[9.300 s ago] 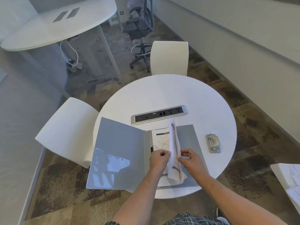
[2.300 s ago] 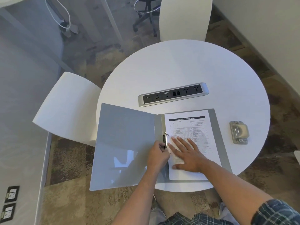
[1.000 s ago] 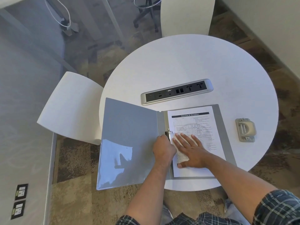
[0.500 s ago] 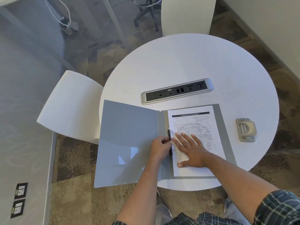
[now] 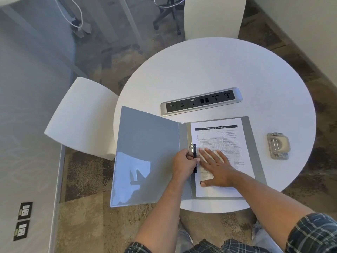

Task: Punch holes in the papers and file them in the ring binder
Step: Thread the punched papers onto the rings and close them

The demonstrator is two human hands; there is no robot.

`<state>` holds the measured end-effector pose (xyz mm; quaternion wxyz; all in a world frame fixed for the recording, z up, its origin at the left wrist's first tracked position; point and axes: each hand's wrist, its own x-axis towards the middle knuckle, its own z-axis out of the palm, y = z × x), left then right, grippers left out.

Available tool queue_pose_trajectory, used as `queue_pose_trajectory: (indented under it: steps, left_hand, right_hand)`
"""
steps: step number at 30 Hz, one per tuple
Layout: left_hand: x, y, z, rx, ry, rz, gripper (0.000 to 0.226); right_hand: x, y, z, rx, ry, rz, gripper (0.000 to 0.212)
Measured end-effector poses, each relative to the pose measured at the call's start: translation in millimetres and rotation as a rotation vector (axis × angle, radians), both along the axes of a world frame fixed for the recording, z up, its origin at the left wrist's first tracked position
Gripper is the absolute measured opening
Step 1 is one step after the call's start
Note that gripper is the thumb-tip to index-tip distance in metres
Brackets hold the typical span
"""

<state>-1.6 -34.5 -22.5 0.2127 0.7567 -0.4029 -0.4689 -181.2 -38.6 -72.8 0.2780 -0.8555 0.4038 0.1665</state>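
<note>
Now the papers (image 5: pixel 218 143) are pressed flat by the open right hand (image 5: pixel 217 168). The ring clip (image 5: pixel 193 152) is pinched by the left hand (image 5: pixel 184 164) and should be snapped fully shut.

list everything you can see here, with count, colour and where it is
round table: 1, white, centre
ring binder: 1, grey, open, near table edge, front cover overhanging
papers: white printed stack, on binder's right half
ring clip: 1, black and metal, at binder spine
hole punch: 1, beige-grey, right of binder
socket strip: 1, silver and black, beyond binder
chairs: 2, white, left and far side
office chair: 1, black, top
left hand: grips ring clip
right hand: flat on papers
</note>
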Motion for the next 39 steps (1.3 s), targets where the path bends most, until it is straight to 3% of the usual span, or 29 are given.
queue_pose_trajectory:
  steps: [16,23,28,33,39]
  left_hand:
    - [9,-2,-3,0.056,0.071,-0.012,0.010]
    - [0,-8,3,0.095,0.045,-0.014,0.021]
    - [12,3,8,0.077,-0.038,-0.098,0.022]
    - [14,15,14,0.056,-0.191,-0.082,0.002]
    - [8,21,16,0.054,-0.293,-0.075,0.009]
  right_hand:
    - [0,1,-1,-0.014,-0.016,-0.006,0.109]
    - [0,0,-5,-0.014,-0.013,-0.009,0.108]
    - [-1,1,-4,-0.016,-0.025,-0.029,0.110]
    - [0,1,-4,-0.016,-0.006,-0.023,0.111]
    - [1,0,-4,-0.031,-0.009,-0.019,0.112]
